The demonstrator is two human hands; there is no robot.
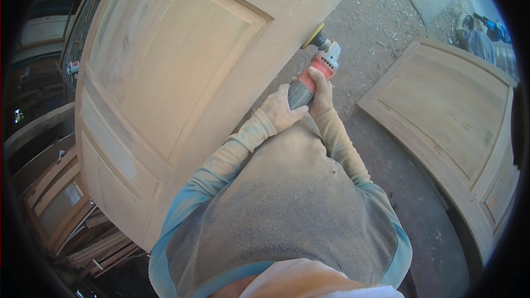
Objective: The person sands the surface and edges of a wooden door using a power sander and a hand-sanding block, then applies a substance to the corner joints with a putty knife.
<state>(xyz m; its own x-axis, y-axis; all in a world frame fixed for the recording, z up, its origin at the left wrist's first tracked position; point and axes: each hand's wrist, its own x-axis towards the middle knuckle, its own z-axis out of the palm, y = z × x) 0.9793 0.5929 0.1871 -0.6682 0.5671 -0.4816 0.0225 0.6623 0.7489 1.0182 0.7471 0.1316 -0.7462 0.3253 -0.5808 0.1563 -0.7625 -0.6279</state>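
A red and grey angle grinder (326, 63) is held between my two hands, its head pointing away from me. My left hand (279, 109) is closed round the dark rear of its body. Farther forward, my right hand (322, 96) wraps the red part from the right side. A round sanding pad (316, 37) with a yellow rim is fitted to the head. The pad stands on edge against the long right edge of a pale wooden panel door (243, 94); how firmly it touches I cannot tell. Dust coats my hands and sleeves.
Another wooden panel door (447, 105) lies at the right. Dusty ground (381, 19) with scattered chips stretches beyond the grinder. Bags and a blue tool (494, 27) sit at the far right. Wooden frames (58, 193) and loose strips (107, 248) crowd the left side.
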